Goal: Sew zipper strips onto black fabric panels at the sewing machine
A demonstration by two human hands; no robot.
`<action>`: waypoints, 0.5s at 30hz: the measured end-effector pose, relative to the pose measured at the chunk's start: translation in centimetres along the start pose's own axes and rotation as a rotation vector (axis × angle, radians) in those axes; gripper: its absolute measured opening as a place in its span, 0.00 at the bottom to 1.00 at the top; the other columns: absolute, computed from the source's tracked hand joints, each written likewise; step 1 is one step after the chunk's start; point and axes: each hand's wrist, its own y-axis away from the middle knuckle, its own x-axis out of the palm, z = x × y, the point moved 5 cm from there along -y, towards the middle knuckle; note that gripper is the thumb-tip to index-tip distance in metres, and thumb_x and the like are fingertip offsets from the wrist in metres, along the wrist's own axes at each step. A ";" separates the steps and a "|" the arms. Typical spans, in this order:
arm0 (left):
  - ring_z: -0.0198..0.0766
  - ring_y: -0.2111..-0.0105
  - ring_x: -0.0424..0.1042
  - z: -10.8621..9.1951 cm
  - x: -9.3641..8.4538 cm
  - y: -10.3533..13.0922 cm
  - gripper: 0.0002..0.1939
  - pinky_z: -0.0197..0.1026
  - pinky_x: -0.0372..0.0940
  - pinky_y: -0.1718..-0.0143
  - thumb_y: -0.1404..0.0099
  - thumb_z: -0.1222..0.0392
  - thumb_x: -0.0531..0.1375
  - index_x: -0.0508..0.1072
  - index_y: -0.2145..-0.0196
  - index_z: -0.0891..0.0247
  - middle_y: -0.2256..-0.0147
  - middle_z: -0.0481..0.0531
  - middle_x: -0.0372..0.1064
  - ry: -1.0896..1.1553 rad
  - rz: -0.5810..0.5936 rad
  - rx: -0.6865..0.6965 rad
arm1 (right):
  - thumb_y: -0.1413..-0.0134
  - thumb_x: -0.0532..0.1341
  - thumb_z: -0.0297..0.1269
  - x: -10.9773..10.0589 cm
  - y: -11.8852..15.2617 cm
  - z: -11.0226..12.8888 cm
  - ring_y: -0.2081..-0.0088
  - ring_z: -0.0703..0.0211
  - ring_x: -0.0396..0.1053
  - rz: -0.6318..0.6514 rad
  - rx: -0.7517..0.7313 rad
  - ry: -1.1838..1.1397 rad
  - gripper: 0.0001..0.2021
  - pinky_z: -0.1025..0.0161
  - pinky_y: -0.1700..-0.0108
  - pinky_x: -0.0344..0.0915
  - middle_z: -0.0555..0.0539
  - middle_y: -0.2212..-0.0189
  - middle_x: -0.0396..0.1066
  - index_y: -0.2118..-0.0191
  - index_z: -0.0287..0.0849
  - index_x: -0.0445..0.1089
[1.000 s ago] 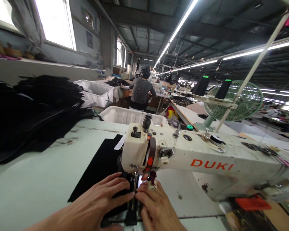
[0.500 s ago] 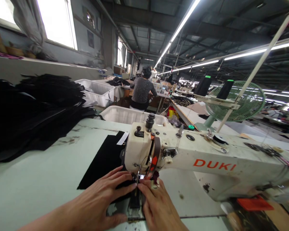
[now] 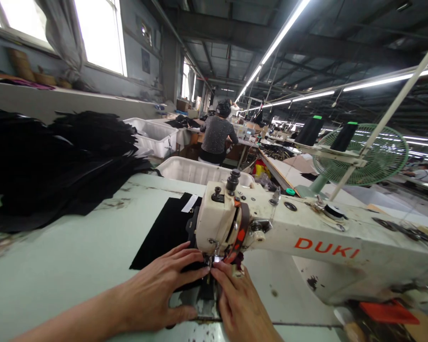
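A dark piece of fabric (image 3: 160, 232) lies flat on the pale green table, partly under the head of a white sewing machine (image 3: 217, 221). On its far edge is a small white strip (image 3: 189, 204). My left hand (image 3: 160, 285) rests palm down with fingers stretched over the fabric, fingertips beside the presser foot (image 3: 210, 263). From the other side, my right hand (image 3: 240, 299) has its fingers bent and pressed together at the black material by the needle area. A narrow black strip (image 3: 208, 290) runs toward me between both hands. The right fingertips' exact grip is partly hidden.
A heap of black cut pieces (image 3: 74, 156) covers the table's far left. Behind the machine stands a white plastic bin (image 3: 189, 170). Thread cones (image 3: 309, 130) and a green fan (image 3: 364, 152) are at the right. A co-worker (image 3: 218, 133) sits ahead, back turned.
The camera view has turned slightly left. The fabric has slid a little farther from me under the presser foot, and both hands stay beside it.
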 end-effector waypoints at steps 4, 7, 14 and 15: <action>0.56 0.37 0.60 0.3 -0.3 0.4 0.33 0.60 0.50 0.35 0.38 0.48 0.67 0.67 0.38 0.54 0.37 0.59 0.62 0.096 -0.027 0.027 | 0.48 0.52 0.20 0.7 0.6 -0.5 0.39 0.46 0.64 0.049 -0.020 0.076 0.31 0.43 0.39 0.65 0.43 0.39 0.65 0.37 0.42 0.60; 0.47 0.40 0.66 1.7 -0.2 0.7 0.20 0.50 0.53 0.34 0.33 0.51 0.63 0.74 0.44 0.51 0.42 0.51 0.68 0.194 -0.116 0.036 | 0.49 0.52 0.19 1.4 1.0 -1.0 0.40 0.45 0.65 0.059 -0.027 0.127 0.32 0.44 0.41 0.68 0.43 0.39 0.64 0.37 0.42 0.61; 0.53 0.33 0.53 5.1 0.9 0.1 0.24 0.63 0.45 0.33 0.28 0.64 0.52 0.64 0.36 0.62 0.34 0.59 0.56 0.041 -0.220 -0.116 | 0.48 0.52 0.20 1.8 1.4 -2.3 0.44 0.46 0.70 -0.017 -0.111 0.183 0.29 0.49 0.46 0.73 0.43 0.42 0.69 0.40 0.42 0.65; 0.54 0.34 0.53 4.7 0.8 0.2 0.25 0.63 0.45 0.33 0.28 0.64 0.54 0.62 0.35 0.63 0.34 0.61 0.56 -0.003 -0.214 -0.132 | 0.48 0.52 0.20 1.5 1.5 -2.7 0.46 0.48 0.71 -0.069 -0.154 0.187 0.28 0.51 0.47 0.73 0.44 0.44 0.70 0.41 0.42 0.66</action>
